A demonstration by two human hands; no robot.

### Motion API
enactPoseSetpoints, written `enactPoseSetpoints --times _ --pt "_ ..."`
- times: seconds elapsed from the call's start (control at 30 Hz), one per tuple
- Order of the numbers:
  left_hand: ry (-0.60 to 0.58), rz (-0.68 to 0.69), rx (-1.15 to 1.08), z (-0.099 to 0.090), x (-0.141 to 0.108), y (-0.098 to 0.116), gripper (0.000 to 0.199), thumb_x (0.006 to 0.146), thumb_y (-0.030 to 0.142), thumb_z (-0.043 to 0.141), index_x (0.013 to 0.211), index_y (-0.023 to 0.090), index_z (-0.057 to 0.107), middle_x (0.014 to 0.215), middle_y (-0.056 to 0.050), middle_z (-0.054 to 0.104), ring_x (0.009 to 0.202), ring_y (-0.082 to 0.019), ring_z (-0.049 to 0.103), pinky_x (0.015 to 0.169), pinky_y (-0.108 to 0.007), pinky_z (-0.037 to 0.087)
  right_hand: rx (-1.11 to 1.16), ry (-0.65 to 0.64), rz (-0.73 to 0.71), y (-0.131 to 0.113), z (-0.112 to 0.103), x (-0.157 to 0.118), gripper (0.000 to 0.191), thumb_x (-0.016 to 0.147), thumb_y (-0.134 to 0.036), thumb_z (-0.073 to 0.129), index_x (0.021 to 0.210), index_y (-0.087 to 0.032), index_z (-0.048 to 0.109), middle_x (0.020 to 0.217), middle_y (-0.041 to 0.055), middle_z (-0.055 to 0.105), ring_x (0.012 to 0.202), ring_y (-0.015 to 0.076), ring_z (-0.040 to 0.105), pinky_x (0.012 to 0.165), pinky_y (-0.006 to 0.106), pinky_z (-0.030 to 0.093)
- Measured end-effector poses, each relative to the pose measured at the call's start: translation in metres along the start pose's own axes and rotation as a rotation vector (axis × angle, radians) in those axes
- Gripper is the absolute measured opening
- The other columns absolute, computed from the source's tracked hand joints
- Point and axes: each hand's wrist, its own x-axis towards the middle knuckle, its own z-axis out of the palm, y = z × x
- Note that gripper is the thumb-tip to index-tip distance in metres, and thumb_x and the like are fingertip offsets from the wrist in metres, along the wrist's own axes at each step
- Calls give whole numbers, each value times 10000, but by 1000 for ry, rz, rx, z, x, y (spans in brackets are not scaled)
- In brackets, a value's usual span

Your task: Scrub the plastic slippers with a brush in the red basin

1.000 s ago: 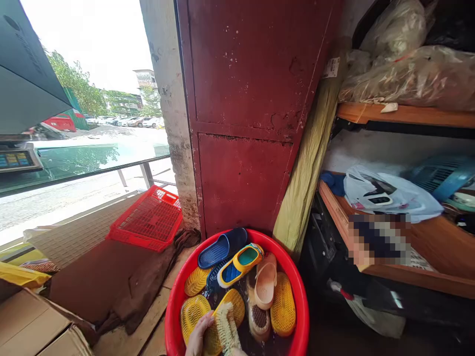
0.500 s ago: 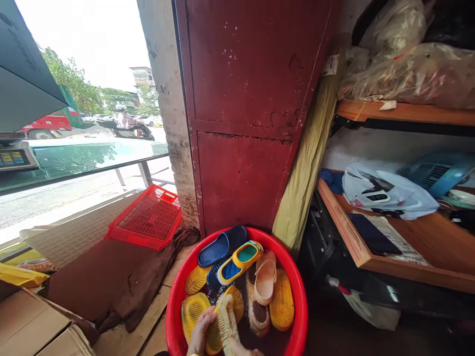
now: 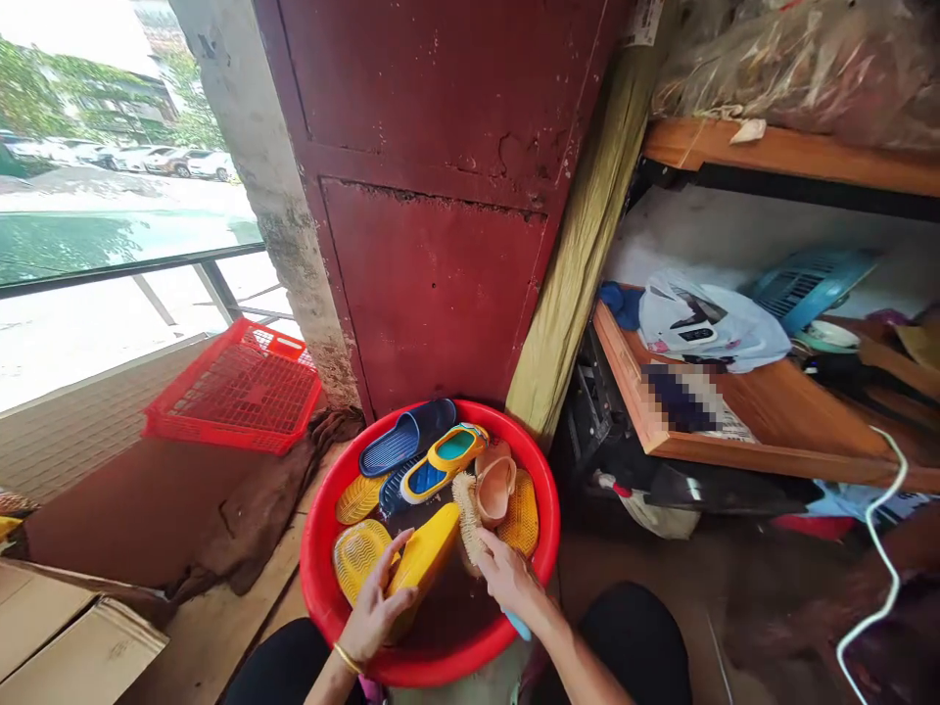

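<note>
Red basin point(image 3: 314, 554) on the floor, dark water inside, footwear crowded along its far side. Left hand point(image 3: 374, 607) over the near left of the basin, fingers spread and clamped on a yellow slipper point(image 3: 428, 556), tilted up. Right hand point(image 3: 510, 578) closed round a brush point(image 3: 467, 517), pale bristles beside the slipper's upper end, blue handle end showing below the palm. Blue slide point(image 3: 400, 441) at the far rim; yellow-and-blue clog point(image 3: 441, 465) just nearer; peach clog point(image 3: 494, 487) right of the bristles. Red crate point(image 3: 239, 387) left of the basin, well apart.
</note>
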Motion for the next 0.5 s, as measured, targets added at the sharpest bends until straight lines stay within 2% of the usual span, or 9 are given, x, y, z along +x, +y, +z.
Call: enactPoseSetpoints --times 0.1,0.17,0.27,0.37,0.43,0.5 --pt "-133 69 125 -2 -4 -3 806 687 348 777 1446 209 547 1550 -124 517 1488 -356 375 1259 -467 217 -43 -26 -33 1 -2 -12 515 980 -253 410 1473 -235 556 1296 92 714 1142 246 689 967 308 487" --pt "-170 96 181 -1 -4 -9 800 716 335 758 1470 205 522 1569 -129 492 1523 -346 315 1277 -478 139 -128 -73 -44 -4 -2 -24 515 961 -223 414 1449 -248 578 1212 100 752 1073 263 714 940 332 491" --pt "-160 98 181 0 -2 -17 882 732 325 738 1543 201 413 1627 -135 404 1540 -349 274 1275 -493 140 -249 -176 -119 -16 4 -53 495 936 -222 431 1385 -289 629 1005 97 792 900 285 738 856 356 499" --pt "-116 73 143 3 0 -19 1031 711 296 736 1612 206 243 1676 -132 305 1537 -351 278 1271 -495 160 -303 -197 -215 -27 14 -77 509 930 -254 430 1402 -309 611 964 113 777 874 316 719 832 404 490" --pt "-110 37 124 5 -1 -17 1090 693 280 739 1627 215 181 1668 -136 320 1516 -356 322 1261 -498 201 -334 -174 -181 -31 16 -75 537 922 -231 412 1424 -293 593 987 136 766 926 333 707 856 439 478" --pt "-108 21 131 7 -2 -14 1072 679 278 746 1616 216 228 1632 -142 388 1497 -363 357 1250 -495 236 -355 -142 -74 -31 12 -55 567 910 -185 395 1440 -254 583 1053 164 757 1007 336 693 902 462 461"
